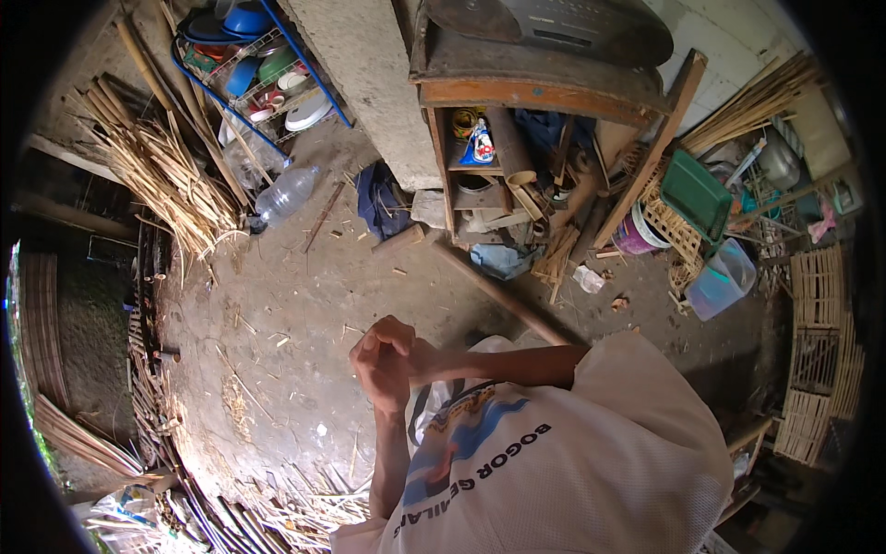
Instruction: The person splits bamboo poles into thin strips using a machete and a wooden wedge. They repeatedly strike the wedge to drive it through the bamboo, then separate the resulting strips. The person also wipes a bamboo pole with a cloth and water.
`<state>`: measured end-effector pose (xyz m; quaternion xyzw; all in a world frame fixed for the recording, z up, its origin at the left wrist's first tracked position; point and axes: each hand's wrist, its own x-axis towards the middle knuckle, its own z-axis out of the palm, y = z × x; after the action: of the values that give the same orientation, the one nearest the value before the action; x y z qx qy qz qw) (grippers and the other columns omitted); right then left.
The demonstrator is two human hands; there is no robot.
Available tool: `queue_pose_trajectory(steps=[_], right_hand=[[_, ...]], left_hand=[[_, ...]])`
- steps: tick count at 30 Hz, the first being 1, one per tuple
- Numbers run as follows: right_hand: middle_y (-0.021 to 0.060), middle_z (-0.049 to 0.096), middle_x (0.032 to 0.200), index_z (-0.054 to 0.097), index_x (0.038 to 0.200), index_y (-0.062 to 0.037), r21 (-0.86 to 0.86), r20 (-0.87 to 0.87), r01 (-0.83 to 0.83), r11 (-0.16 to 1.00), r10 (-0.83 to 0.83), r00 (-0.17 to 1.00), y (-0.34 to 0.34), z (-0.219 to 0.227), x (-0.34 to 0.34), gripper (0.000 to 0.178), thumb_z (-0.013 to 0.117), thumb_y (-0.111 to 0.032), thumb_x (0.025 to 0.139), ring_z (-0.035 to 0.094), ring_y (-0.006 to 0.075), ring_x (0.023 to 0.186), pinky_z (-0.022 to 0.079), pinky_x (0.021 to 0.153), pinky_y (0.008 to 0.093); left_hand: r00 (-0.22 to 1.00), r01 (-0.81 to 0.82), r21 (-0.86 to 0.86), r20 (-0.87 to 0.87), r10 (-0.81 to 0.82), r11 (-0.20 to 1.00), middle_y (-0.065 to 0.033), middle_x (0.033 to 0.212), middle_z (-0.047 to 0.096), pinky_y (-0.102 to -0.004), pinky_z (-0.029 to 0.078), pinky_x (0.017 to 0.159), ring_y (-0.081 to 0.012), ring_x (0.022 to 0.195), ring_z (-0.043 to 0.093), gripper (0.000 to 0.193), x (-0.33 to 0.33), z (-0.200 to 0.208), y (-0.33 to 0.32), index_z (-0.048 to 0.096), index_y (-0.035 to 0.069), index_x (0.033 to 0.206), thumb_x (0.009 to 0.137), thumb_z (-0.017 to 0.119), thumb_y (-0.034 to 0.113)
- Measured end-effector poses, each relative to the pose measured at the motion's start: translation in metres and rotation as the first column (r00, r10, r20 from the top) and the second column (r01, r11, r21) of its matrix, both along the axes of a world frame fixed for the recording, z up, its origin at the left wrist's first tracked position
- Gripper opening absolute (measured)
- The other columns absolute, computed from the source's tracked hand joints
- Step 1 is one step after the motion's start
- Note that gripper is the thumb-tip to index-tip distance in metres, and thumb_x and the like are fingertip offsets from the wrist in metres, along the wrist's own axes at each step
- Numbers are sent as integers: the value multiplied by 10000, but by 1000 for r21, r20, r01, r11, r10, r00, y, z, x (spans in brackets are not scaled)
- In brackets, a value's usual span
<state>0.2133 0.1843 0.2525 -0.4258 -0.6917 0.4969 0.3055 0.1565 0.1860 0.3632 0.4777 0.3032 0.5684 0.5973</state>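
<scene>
My left hand (377,377) and my right hand (421,361) meet in front of my chest, above the floor. The fingers of both are curled in and pressed together, and the two hands overlap. Whatever lies between them, if anything, is hidden. My right forearm reaches across from the right, while my left forearm rises from the lower edge. A dark strap (422,403) hangs beside my wrists against my pale printed shirt (591,452).
Ahead stands a wooden shelf (544,92) bearing a dark radio-like device (554,28). A bamboo pole (503,295) lies across the floor. Split bamboo (166,175) leans at left; sticks (305,508) are heaped near me. A green tray (694,196) and clear tub (723,279) sit right.
</scene>
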Motion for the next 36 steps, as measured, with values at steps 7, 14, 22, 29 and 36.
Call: queue_pose_trajectory(steps=[7,14,22,29,36], right_hand=[[88,595,1110,545,1153,-88,165,-117,-86,983,106,987,-6,-100,-29,285,558,-289,950,602,157,1097,481,864,329],[111,582,955,525,1041,-2,207,-187,-84,975,124,974,2,-45,12,228,620,-142,888,602,185,914,469,793,328],[95,601,980,558,1073,13,8,-250,-37,999,38,968,-4,-40,27,260,660,-163,912,585,116,947,479,760,272],[108,491,1187,454,1327,-43,186,-307,69,980,-9,952,-5,-85,29,447,548,-283,962,474,218,1211,397,965,396],[102,533,1017,523,1159,-49,78,-280,78,994,-53,958,-2,-57,30,302,563,-271,958,530,220,1018,444,874,384]], left_hand=[[1000,7,-27,9,-7,1000,-95,687,471,-363,374,650,-211,667,439,434,9,2,6,486,3,701,987,422,322],[984,-19,-57,-178,9,998,-73,675,469,-341,376,640,-177,644,424,371,7,1,-2,475,8,688,987,469,228],[986,33,-111,-157,-50,993,-69,679,499,-328,367,603,-163,627,435,449,14,-6,-7,490,5,660,1014,524,280],[972,223,42,-83,-219,974,-50,683,522,-292,381,602,-157,628,476,333,29,-3,4,522,-5,696,963,541,193],[906,367,-79,-196,-375,927,-6,687,536,-250,372,587,-70,636,477,310,17,-5,19,565,-10,760,1001,589,184]])
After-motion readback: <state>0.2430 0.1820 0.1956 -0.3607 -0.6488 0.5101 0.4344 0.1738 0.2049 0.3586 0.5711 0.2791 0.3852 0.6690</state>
